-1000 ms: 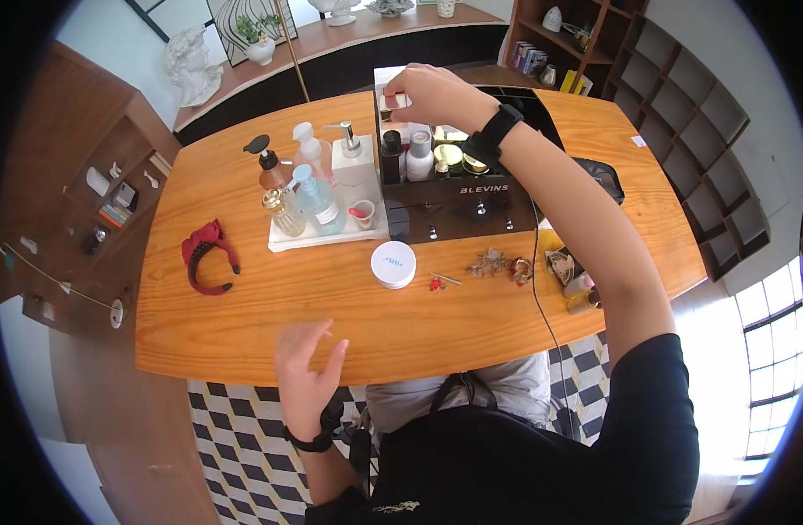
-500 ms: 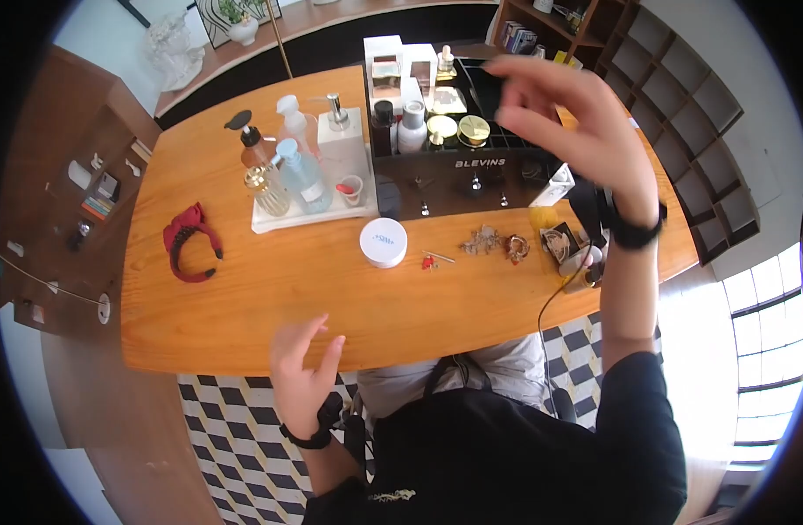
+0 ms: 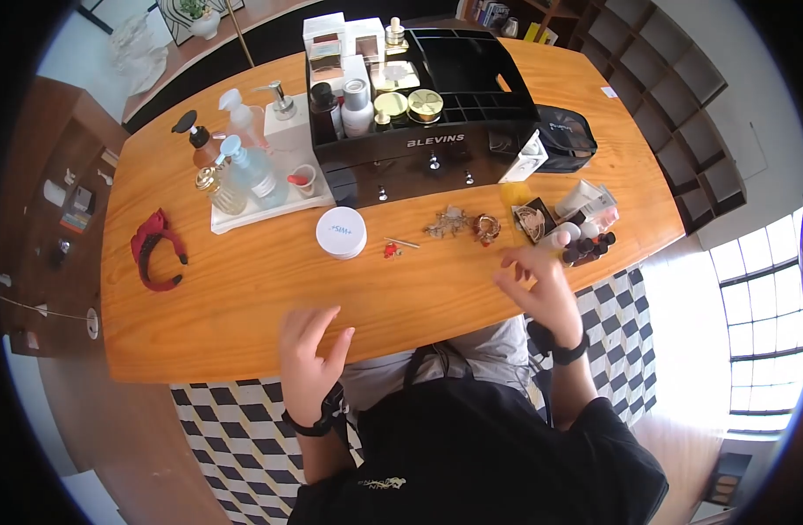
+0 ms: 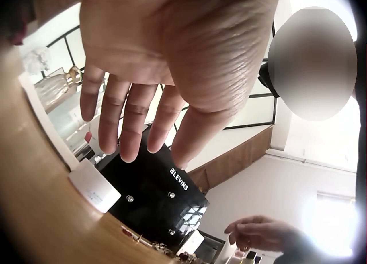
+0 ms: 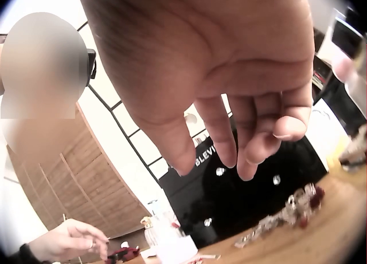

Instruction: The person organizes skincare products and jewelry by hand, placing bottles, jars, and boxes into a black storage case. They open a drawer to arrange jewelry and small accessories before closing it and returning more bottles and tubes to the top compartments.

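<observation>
My left hand (image 3: 312, 359) hovers by the table's front edge with relaxed fingers, holding nothing; in the left wrist view its palm and spread fingers show bare. My right hand (image 3: 541, 293) hangs empty over the front right of the table, fingers loosely bent, beside a cluster of small dark-capped bottles (image 3: 583, 252). Behind stands a black cosmetics organizer (image 3: 357, 166) marked BLEVINS, holding white boxes, bottles and gold-lidded jars (image 3: 425, 106). A round white jar (image 3: 341, 232) sits before it. Right of that lie a red trinket (image 3: 391, 251), a clear hair ornament (image 3: 448, 221) and a beaded hair tie (image 3: 486, 229).
At left, a white tray (image 3: 270, 215) carries pump bottles (image 3: 254, 175) and a small cup (image 3: 303, 180) with something red. A red bow headband (image 3: 156, 254) lies farther left. On the right are a black pouch (image 3: 568, 138), a white box (image 3: 528, 157) and tubes (image 3: 579, 198).
My right hand has left the organizer and come back, down to the front right of the table. My left hand stays near the front edge. The head view has shifted.
</observation>
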The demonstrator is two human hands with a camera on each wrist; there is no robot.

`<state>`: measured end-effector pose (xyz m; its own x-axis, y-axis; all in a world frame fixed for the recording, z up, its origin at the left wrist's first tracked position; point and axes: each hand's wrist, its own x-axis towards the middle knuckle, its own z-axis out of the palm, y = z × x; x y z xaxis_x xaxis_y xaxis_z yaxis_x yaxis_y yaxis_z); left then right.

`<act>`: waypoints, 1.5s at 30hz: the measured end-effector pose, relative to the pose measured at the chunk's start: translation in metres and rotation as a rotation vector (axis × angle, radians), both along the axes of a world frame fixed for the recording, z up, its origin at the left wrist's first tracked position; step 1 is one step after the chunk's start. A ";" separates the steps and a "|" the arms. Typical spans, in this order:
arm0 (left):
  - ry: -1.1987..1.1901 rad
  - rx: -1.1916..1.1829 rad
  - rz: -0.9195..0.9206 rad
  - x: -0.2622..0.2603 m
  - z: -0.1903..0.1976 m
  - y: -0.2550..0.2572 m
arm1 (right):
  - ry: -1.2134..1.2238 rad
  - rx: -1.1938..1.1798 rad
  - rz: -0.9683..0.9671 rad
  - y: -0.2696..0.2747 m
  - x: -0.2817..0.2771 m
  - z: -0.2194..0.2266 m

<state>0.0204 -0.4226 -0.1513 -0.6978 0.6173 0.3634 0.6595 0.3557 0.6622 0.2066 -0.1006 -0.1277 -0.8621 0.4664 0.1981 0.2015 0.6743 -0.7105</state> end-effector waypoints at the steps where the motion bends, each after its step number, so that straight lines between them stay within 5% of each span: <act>1: -0.001 -0.004 -0.005 0.004 -0.002 0.000 | -0.001 -0.004 -0.005 -0.003 0.001 -0.008; 15: 0.051 -0.046 -0.138 0.015 -0.004 0.038 | 0.003 -0.026 0.150 -0.015 -0.021 -0.038; 26: 0.358 -0.380 -0.169 -0.065 0.034 0.062 | 0.053 -0.015 0.210 -0.010 -0.012 -0.044; 30: 0.332 -0.422 -0.178 -0.109 0.015 0.077 | 0.062 -0.023 0.192 -0.010 -0.009 -0.042; 37: 0.208 -0.397 -0.267 -0.099 0.005 0.101 | 0.088 0.006 0.182 -0.005 0.024 -0.002; 41: 0.347 -0.474 -0.280 -0.066 0.032 0.119 | 0.111 -0.118 -0.090 0.020 0.071 0.024; 45: 0.367 -0.401 -0.519 -0.022 0.062 0.164 | 0.234 0.026 -0.515 0.075 0.118 0.020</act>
